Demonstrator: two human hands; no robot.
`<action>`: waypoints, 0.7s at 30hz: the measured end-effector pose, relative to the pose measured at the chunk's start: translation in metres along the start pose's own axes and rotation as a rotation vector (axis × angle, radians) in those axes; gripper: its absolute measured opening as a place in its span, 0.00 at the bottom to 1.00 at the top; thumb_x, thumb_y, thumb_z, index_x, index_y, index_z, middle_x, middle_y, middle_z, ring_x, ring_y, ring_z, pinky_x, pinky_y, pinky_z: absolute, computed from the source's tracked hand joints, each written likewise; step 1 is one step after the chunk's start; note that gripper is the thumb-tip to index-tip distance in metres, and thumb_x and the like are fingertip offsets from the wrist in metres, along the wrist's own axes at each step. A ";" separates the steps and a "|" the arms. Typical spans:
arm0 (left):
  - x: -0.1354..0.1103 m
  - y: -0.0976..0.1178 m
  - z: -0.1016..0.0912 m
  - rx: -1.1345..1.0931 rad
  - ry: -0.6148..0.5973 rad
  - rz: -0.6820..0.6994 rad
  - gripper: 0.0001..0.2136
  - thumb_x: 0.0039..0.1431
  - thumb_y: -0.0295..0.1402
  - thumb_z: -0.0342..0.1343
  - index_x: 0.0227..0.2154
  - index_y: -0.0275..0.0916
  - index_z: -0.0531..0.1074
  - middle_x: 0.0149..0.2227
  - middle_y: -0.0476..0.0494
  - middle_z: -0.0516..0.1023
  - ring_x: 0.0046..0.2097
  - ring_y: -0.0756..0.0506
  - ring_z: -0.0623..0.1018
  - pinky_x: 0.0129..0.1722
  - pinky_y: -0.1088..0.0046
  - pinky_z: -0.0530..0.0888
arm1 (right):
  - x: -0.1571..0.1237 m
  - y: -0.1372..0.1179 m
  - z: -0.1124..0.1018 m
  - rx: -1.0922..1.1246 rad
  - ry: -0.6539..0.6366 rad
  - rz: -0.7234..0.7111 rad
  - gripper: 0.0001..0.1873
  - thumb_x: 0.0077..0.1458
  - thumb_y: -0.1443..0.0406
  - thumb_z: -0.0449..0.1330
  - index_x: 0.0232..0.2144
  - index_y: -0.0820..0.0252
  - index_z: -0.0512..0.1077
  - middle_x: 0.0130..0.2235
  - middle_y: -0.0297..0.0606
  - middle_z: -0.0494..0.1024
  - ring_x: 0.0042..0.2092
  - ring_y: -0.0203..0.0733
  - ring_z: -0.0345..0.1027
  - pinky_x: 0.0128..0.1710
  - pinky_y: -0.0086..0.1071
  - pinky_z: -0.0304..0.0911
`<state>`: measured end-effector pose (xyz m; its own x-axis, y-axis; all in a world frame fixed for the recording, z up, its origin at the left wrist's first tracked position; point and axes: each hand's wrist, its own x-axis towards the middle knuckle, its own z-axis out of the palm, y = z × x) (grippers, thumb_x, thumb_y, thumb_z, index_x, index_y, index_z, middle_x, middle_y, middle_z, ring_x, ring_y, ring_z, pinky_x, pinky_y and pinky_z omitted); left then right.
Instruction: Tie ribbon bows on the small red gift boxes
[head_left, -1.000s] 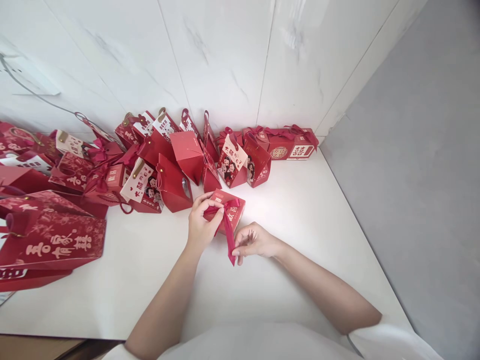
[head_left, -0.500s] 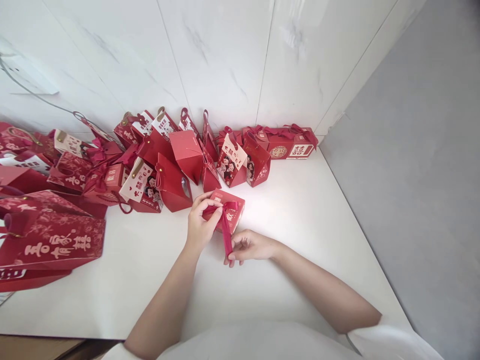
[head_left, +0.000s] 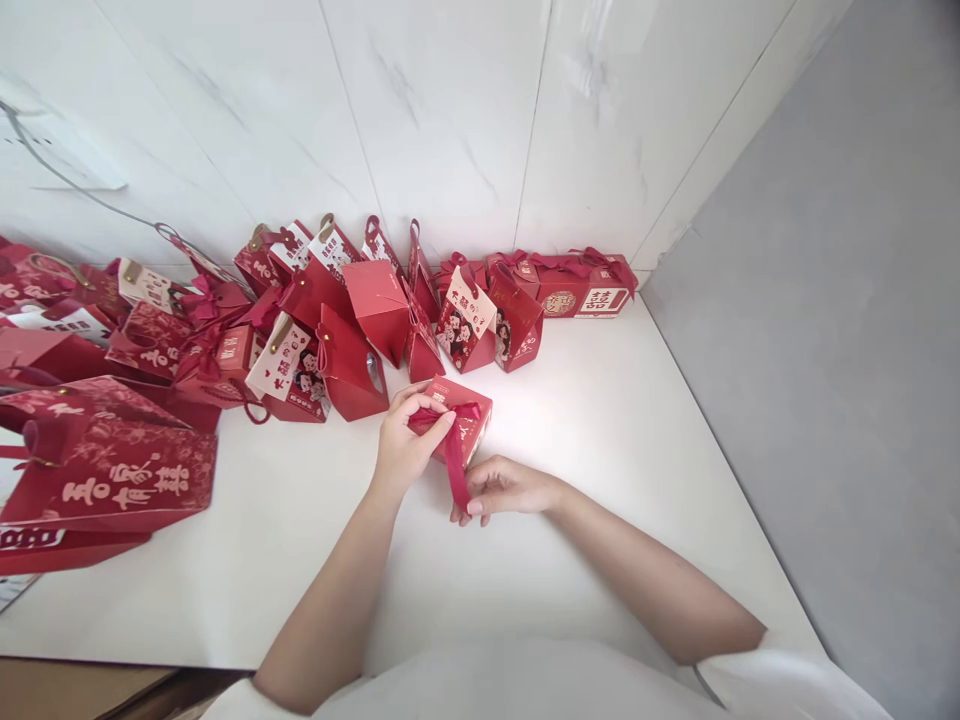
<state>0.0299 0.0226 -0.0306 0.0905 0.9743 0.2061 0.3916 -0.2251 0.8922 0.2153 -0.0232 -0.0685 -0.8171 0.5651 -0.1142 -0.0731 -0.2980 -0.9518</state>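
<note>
A small red gift box point(head_left: 472, 391) with pale lettering sits on the white table in front of me. Across its top lies a dark red ribbon point(head_left: 456, 468), with one tail hanging toward me over the near edge. My left hand point(head_left: 409, 437) is at the box's left side, its thumb and forefinger pinching the ribbon at the bow on top. Lower down, my right hand point(head_left: 504, 489) grips the end of the hanging tail between thumb and fingers. The left part of the box is hidden behind my left hand.
Many red gift boxes point(head_left: 352, 385) with ribbons and loop handles crowd the table's left and back. A larger red box point(head_left: 142, 480) stands at the left. A long red box point(head_left: 577, 295) lies against the marbled wall. A cable point(head_left: 82, 195) runs along the wall at left.
Both hands keep their hold on the ribbon. The right hand has shifted very slightly up and right with the tail's end; the view has moved a little.
</note>
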 end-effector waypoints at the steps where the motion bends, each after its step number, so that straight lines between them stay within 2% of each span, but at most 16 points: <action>1: 0.000 0.000 0.000 -0.011 0.002 -0.002 0.06 0.52 0.36 0.63 0.30 0.41 0.74 0.53 0.42 0.71 0.58 0.41 0.71 0.61 0.59 0.64 | 0.000 0.001 0.000 0.005 -0.004 -0.006 0.17 0.55 0.55 0.63 0.36 0.65 0.77 0.42 0.45 0.80 0.43 0.40 0.75 0.35 0.29 0.71; 4: 0.002 0.001 -0.004 -0.127 -0.059 -0.055 0.11 0.51 0.37 0.63 0.38 0.42 0.73 0.53 0.41 0.72 0.55 0.41 0.74 0.58 0.59 0.69 | 0.001 0.003 -0.002 0.008 -0.005 -0.018 0.18 0.55 0.54 0.62 0.35 0.64 0.76 0.41 0.44 0.80 0.42 0.41 0.75 0.35 0.30 0.71; 7: 0.005 0.002 -0.017 -0.270 -0.263 -0.161 0.26 0.50 0.37 0.65 0.52 0.46 0.67 0.57 0.39 0.70 0.54 0.41 0.75 0.52 0.62 0.75 | 0.001 0.003 -0.002 0.007 -0.009 -0.015 0.18 0.55 0.53 0.62 0.34 0.64 0.76 0.41 0.44 0.80 0.42 0.41 0.75 0.34 0.29 0.71; 9: 0.007 0.002 -0.030 -0.272 -0.368 -0.213 0.32 0.48 0.36 0.66 0.58 0.49 0.63 0.59 0.38 0.68 0.54 0.40 0.75 0.48 0.63 0.77 | 0.001 0.004 -0.003 0.008 -0.014 -0.021 0.18 0.56 0.53 0.61 0.32 0.65 0.75 0.40 0.45 0.80 0.40 0.40 0.75 0.34 0.30 0.70; 11: 0.008 0.000 -0.043 -0.207 -0.408 -0.254 0.34 0.47 0.37 0.67 0.58 0.48 0.62 0.55 0.36 0.72 0.51 0.40 0.77 0.43 0.63 0.78 | 0.000 0.004 -0.003 0.023 -0.015 -0.038 0.20 0.57 0.53 0.60 0.28 0.66 0.75 0.37 0.44 0.81 0.38 0.41 0.76 0.35 0.31 0.70; 13: 0.008 -0.003 -0.055 -0.092 -0.407 -0.292 0.31 0.46 0.41 0.67 0.55 0.44 0.67 0.48 0.37 0.77 0.44 0.41 0.80 0.38 0.64 0.78 | 0.000 0.004 -0.003 0.038 -0.001 -0.060 0.21 0.57 0.53 0.60 0.25 0.65 0.74 0.33 0.43 0.80 0.36 0.41 0.76 0.35 0.32 0.70; 15: 0.008 -0.006 -0.064 0.039 -0.428 -0.333 0.23 0.47 0.45 0.65 0.45 0.39 0.74 0.41 0.39 0.80 0.38 0.42 0.80 0.35 0.66 0.77 | 0.000 0.005 -0.003 0.042 0.027 -0.070 0.21 0.57 0.52 0.60 0.24 0.65 0.74 0.31 0.42 0.80 0.35 0.40 0.76 0.34 0.32 0.70; 18: 0.008 -0.007 -0.070 0.128 -0.599 -0.395 0.19 0.52 0.50 0.59 0.32 0.38 0.79 0.33 0.41 0.81 0.35 0.43 0.79 0.35 0.67 0.76 | 0.001 0.004 -0.002 0.032 0.049 -0.059 0.21 0.56 0.51 0.60 0.26 0.65 0.75 0.32 0.42 0.80 0.34 0.39 0.75 0.32 0.31 0.70; 21: 0.009 -0.002 -0.070 0.074 -0.752 -0.374 0.17 0.54 0.48 0.58 0.27 0.40 0.80 0.30 0.43 0.81 0.36 0.42 0.79 0.38 0.66 0.76 | 0.001 0.002 -0.001 0.026 0.047 -0.051 0.22 0.56 0.51 0.60 0.26 0.65 0.75 0.32 0.42 0.80 0.34 0.39 0.74 0.32 0.30 0.70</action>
<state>-0.0344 0.0319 -0.0020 0.5188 0.7308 -0.4436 0.5737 0.0871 0.8145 0.2148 -0.0221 -0.0705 -0.7840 0.6156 -0.0797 -0.1291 -0.2874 -0.9491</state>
